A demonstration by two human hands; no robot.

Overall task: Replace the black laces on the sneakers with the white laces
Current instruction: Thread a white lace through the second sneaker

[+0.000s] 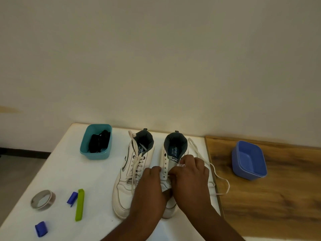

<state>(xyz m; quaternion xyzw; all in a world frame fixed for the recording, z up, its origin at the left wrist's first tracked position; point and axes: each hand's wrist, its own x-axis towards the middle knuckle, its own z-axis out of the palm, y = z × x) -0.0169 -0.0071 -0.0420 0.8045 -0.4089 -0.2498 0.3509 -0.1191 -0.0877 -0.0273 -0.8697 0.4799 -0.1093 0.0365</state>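
Threading is going on at the right sneaker [171, 173] under my hands: left hand [149, 185] is steadying its side, right hand [190, 173] is pinching the white lace [219, 178], whose slack is trailing to my right. I'm keeping it flat and even. Black laces [98, 141] are lying in the teal tub [83, 150] beyond my left hand; the blue tub [250, 171] to my right is holding nothing.
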